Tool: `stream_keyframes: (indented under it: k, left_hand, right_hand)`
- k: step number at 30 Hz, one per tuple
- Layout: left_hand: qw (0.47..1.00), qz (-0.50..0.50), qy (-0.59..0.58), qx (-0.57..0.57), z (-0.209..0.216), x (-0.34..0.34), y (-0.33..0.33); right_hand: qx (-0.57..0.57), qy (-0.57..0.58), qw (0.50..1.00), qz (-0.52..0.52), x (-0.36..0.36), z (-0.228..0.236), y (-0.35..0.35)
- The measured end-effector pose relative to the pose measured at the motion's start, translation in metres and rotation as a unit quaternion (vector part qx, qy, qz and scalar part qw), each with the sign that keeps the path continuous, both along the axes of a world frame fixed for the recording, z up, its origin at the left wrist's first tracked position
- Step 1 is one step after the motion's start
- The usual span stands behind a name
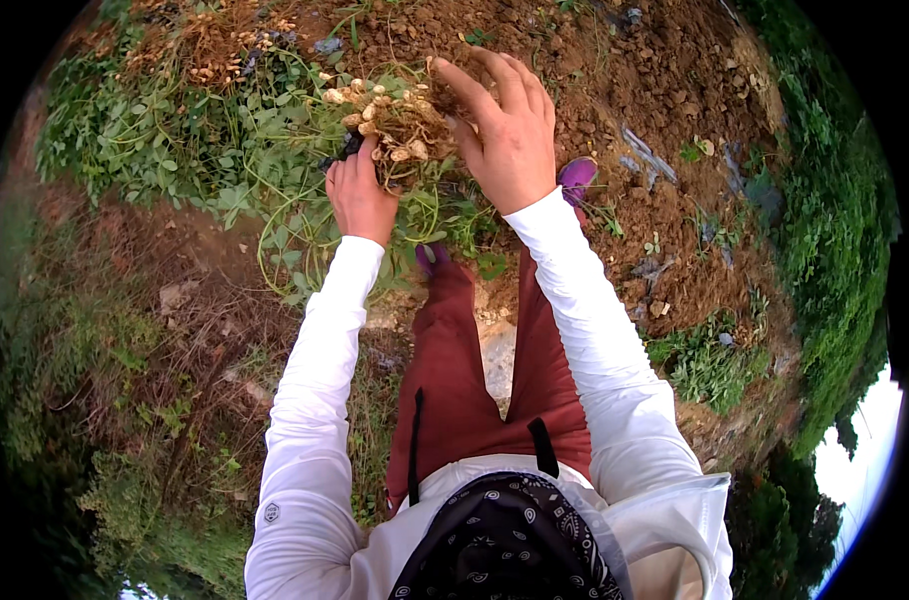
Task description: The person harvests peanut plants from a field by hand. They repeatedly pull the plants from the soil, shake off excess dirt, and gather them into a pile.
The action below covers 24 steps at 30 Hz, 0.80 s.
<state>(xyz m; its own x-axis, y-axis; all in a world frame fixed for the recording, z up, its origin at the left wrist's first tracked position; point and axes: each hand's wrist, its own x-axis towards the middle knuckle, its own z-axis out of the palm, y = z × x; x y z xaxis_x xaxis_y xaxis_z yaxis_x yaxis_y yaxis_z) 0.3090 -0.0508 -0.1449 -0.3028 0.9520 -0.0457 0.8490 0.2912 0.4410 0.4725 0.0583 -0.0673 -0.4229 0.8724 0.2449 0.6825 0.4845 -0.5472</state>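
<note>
A pulled peanut plant [407,122] with pale pods and brown, soil-caked roots is in front of me. My left hand [362,195] is closed around it just below the pods. Its leafy green stems [440,205] hang down and spread around my wrist. Something black and crumpled [343,150] shows beside my left fingers; I cannot tell what it is. My right hand [510,130] is at the right side of the roots, thumb and fingers apart, its fingertips close to them. Whether they touch the roots is hard to see.
More peanut plants [165,150] lie heaped at the left, with pods [210,65] at the far left. Loose brown soil [665,60] with scraps of plastic film [650,155] stretches to the right. My purple shoes [578,175] stand on the ground, and dry grass [165,310] covers the near left.
</note>
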Motion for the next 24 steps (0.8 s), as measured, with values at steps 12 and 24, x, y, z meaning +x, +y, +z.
stream_keyframes:
  k: [12,24]
  left_hand:
    - [0.998,-0.047,0.004,0.033,0.001,-0.035,0.0]
    - [0.996,-0.074,-0.036,0.039,-0.006,-0.037,-0.009]
  right_hand:
    - [-0.211,0.024,0.976,-0.048,0.01,-0.06,0.003]
    - [-0.472,0.154,0.853,0.16,0.027,-0.07,0.008]
